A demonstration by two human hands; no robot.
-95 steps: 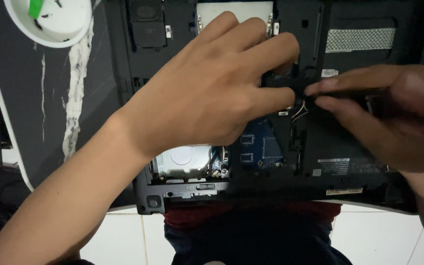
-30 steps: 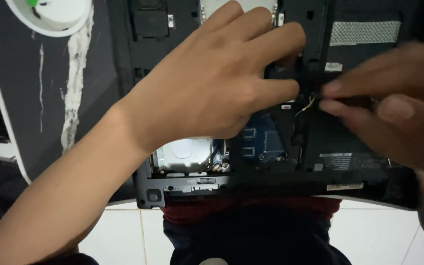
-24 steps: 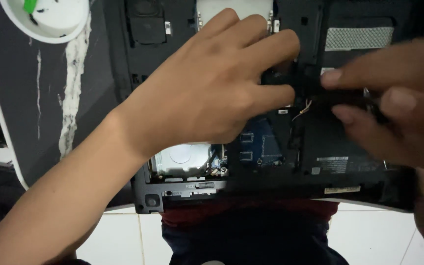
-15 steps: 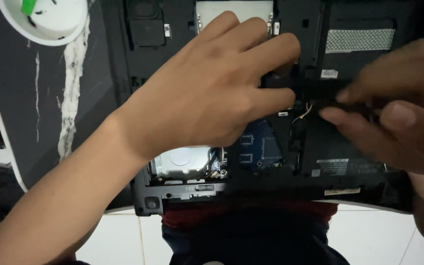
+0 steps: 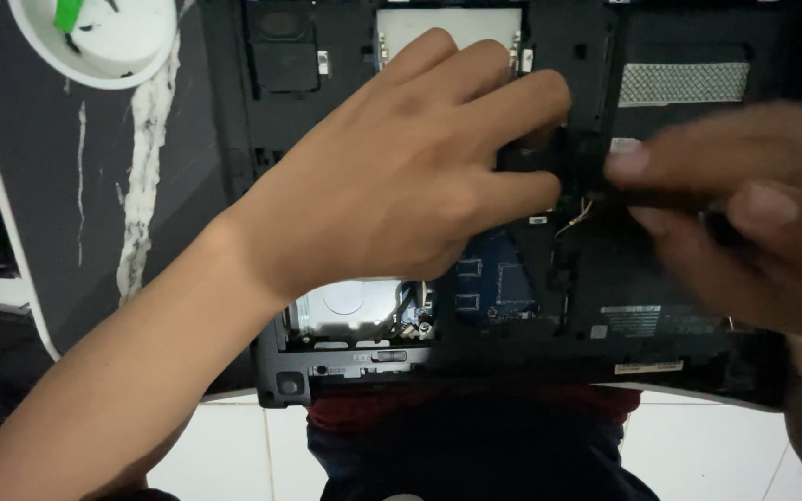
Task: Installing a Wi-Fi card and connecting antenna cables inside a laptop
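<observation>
An upturned black laptop (image 5: 679,278) lies with its bottom cover off, showing a silver hard drive (image 5: 350,306) and a blue circuit board (image 5: 494,283). My left hand (image 5: 401,186) lies across the middle of it. Its first two fingers close around a small black part (image 5: 536,153) by the centre rib. My right hand (image 5: 744,232), blurred, comes in from the right. It pinches a slim dark tool (image 5: 661,197) whose tip meets that black part. A thin wire (image 5: 575,218) curls just below the fingertips.
A white bowl (image 5: 132,46) holding a green piece and small dark bits sits at the top left on a black mat (image 5: 39,186) with a white streak. White floor tiles (image 5: 234,445) and my red and dark clothing (image 5: 475,436) show below the laptop's near edge.
My right hand has shifted slightly and wiggled at the same spot, now blurred with motion. My left hand and the laptop have stayed put.
</observation>
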